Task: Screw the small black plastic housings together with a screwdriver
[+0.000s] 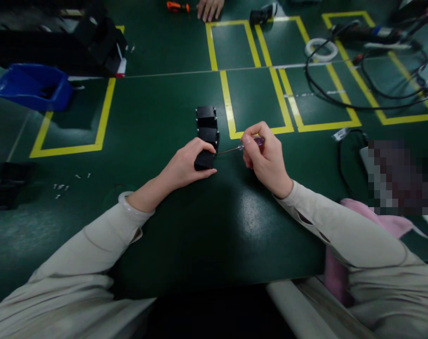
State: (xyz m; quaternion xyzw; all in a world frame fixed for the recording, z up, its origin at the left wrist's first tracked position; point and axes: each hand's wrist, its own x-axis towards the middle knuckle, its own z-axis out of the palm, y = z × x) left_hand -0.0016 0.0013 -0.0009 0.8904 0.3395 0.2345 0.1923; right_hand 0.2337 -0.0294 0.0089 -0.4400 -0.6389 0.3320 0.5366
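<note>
My left hand (187,164) grips a small black block (204,160) on the green tabletop, thumb and fingers on either side of it. Pinched in my right hand (263,153) is a screwdriver (259,141) with a purplish, see-through handle. Its thin shaft points left, and the tip meets the block's right edge, near a small screw. Two similar black blocks (206,112) stand in a row just beyond, with small shiny screws at their edges. The lower one is partly behind my left fingers.
Several loose screws (61,187) lie at left, below a blue bin (33,87). Yellow tape (227,103) marks rectangles across the table. Black cables (320,89) and a white tape roll (321,50) lie at right. Another person's hand (210,8) rests at the far edge, beside an orange-handled screwdriver (177,6).
</note>
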